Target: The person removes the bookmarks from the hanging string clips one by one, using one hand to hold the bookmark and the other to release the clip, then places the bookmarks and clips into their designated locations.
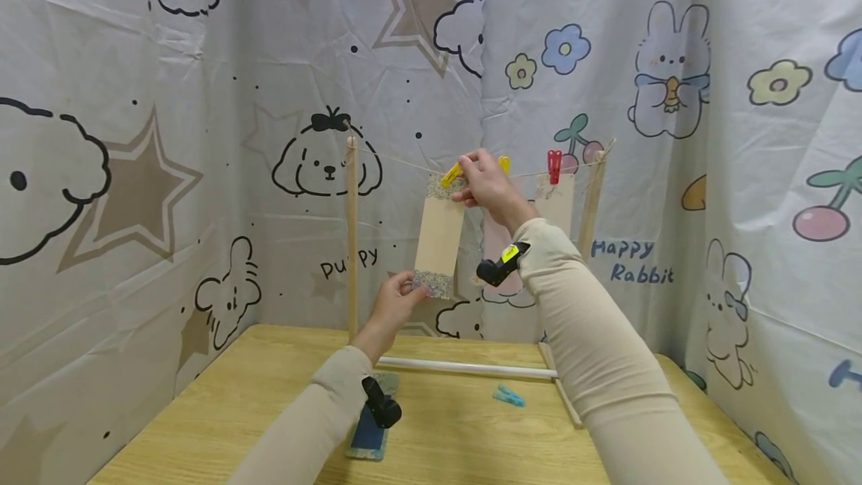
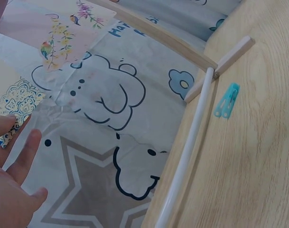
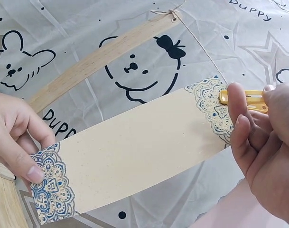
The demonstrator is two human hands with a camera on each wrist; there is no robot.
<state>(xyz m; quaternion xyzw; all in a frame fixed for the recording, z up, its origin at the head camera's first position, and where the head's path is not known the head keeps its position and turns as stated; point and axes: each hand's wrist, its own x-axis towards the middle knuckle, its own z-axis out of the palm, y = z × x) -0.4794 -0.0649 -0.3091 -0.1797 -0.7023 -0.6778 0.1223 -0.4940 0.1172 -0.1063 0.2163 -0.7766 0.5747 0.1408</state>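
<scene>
A cream paper card (image 1: 439, 234) with blue lace-patterned ends hangs upright below a thin string (image 1: 397, 162). My left hand (image 1: 390, 310) pinches its lower end, the thumb lying over the pattern. Up at the string, my right hand (image 1: 490, 187) pinches a yellow clothespin (image 3: 248, 97) between thumb and forefinger. The clothespin's tip lies over the card's upper edge; whether it bites the string too, I cannot tell. Farther right, a pink flowered card (image 1: 496, 238), partly behind my right arm, hangs near another yellow clothespin (image 1: 503, 164). A red clothespin (image 1: 554, 165) holds a pale card (image 1: 557, 197).
Wooden posts, left (image 1: 352, 245) and right (image 1: 592, 200), carry the string. A white rod (image 1: 471, 369) runs low between them. On the wooden table (image 1: 458, 444) lie a blue clothespin (image 1: 509, 395) and a dark blue card (image 1: 369, 429), partly covered by the left wrist camera.
</scene>
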